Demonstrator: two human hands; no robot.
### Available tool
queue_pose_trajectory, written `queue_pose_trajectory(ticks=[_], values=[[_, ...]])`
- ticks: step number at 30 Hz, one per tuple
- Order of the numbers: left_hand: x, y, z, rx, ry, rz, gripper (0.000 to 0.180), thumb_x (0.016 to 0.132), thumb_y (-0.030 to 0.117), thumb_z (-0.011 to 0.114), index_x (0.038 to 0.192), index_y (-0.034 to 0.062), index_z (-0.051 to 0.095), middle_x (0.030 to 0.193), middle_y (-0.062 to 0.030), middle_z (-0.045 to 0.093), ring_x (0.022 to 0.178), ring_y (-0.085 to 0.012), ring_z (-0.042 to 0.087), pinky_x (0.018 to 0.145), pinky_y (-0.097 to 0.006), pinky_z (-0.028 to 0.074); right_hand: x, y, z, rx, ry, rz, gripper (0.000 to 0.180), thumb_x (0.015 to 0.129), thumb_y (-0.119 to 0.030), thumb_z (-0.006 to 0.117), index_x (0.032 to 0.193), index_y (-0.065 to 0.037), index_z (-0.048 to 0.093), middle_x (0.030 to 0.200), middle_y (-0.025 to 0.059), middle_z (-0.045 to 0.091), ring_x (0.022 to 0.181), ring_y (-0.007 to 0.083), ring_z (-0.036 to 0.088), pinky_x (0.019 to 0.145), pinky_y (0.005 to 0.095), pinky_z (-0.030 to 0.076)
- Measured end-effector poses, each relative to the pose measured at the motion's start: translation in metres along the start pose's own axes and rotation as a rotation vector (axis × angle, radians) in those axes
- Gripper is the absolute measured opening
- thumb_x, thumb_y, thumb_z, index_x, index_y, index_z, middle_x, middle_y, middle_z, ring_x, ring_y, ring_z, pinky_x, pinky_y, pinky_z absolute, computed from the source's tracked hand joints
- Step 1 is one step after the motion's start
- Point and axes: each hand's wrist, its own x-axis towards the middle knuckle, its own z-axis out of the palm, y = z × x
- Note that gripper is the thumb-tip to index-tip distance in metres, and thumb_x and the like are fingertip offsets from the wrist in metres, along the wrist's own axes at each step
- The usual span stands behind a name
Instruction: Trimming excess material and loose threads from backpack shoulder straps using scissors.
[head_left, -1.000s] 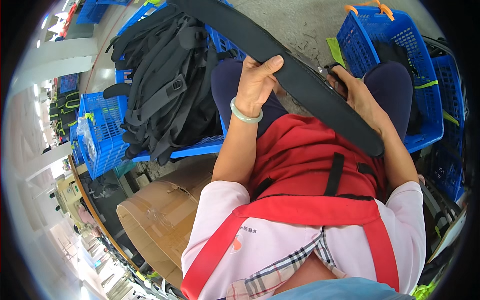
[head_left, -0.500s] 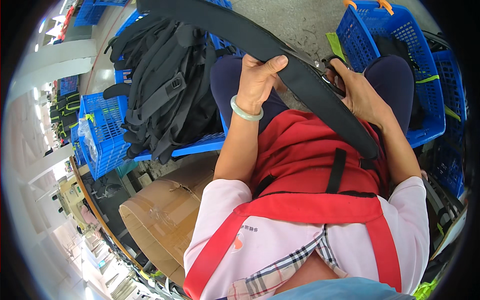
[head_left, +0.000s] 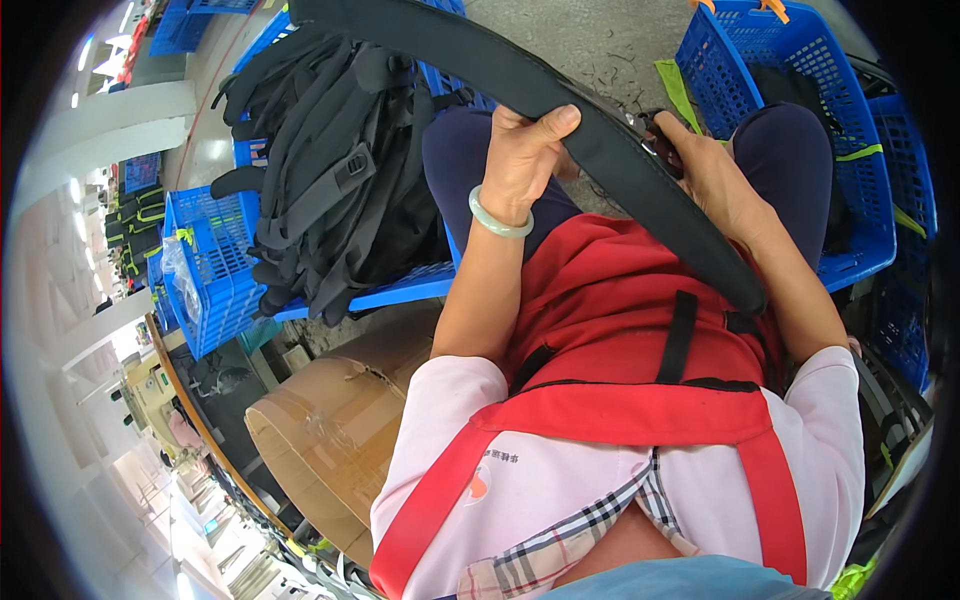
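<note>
1. Holding our long black padded strap [head_left: 600, 150], we note that it runs as a curved band from the upper left of the view, across our lap, down to our right hip.
2. Left hand [head_left: 520, 160]: fingers curled shut round the strap's near edge, thumb [head_left: 552, 122] pressed flat along its top face. A pale green bangle [head_left: 497, 218] sits on this wrist.
3. Right hand [head_left: 715, 175]: it lies against the strap's far edge, with a small dark tool [head_left: 660, 140] at its fingertips; the tool is too small for us to name. How tightly the fingers close on it we cannot tell, as the strap hides part of them.
4. Red apron [head_left: 620, 330]: worn over a pale pink shirt [head_left: 450, 440]; the strap's lower end rests across it.
5. Heap of black backpacks [head_left: 330, 170]: piled in a blue plastic crate [head_left: 215, 290] to our left, well apart from the hands.
6. Second blue plastic crate [head_left: 790, 90]: to our right, beyond our knee, with dark items inside.
7. Brown cardboard box [head_left: 330, 430]: on the floor at lower left, just below the first crate.
8. Grey concrete floor [head_left: 610, 45]: visible between the two crates, above the strap.
</note>
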Motion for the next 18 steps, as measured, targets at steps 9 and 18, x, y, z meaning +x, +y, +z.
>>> queue_pose_trajectory(ticks=[9,18], values=[[0.000,0.000,0.003,0.002,0.038,-0.026,0.014,0.080,-0.004,0.070,0.092,0.0043,0.067,0.088,-0.0042,0.068,0.081,-0.0146,0.064,0.077,-0.029,0.052,-0.006,0.002,-0.010,0.006,0.009,0.014,0.052,0.078,-0.026,0.071,0.114,-0.004,0.042,0.081,0.0189,0.057,0.076,0.0402,0.056,0.067,0.0397,0.044],[0.001,-0.001,-0.001,0.084,-0.009,0.005,0.015,0.080,-0.003,0.070,0.092,0.0041,0.067,0.088,-0.0047,0.068,0.081,-0.0146,0.064,0.075,-0.029,0.052,-0.004,0.000,-0.007,0.001,0.011,0.016,0.051,0.077,-0.028,0.073,0.108,-0.003,0.042,0.078,0.0156,0.053,0.067,0.0341,0.048,0.063,0.0391,0.042]])
